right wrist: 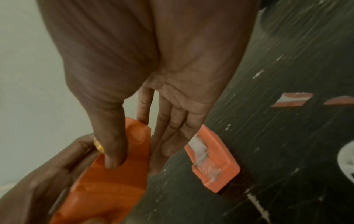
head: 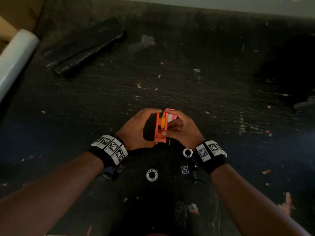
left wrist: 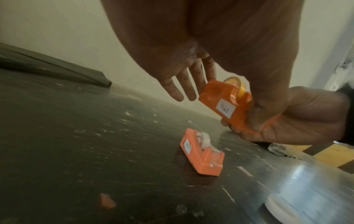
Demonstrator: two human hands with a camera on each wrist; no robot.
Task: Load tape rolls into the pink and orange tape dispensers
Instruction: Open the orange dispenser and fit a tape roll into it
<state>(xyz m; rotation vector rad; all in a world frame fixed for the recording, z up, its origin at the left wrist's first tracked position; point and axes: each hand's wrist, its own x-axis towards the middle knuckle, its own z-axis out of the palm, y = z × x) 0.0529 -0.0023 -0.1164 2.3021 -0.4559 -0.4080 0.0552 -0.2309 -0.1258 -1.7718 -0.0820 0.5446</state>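
Scuffed dark floor, both hands' fingers clamped on orange dispenser (pink dispenser behind)

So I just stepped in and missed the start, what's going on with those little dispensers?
A person is holding the orange dispenser up in both hands over a dark, scuffed table. The left hand cradles it while the right hand works at the yellow tape roll sitting in its cradle, thumb against the side. The pink dispenser lies on the table just beyond, already holding a clear roll. Two white rings lie nearer the person.
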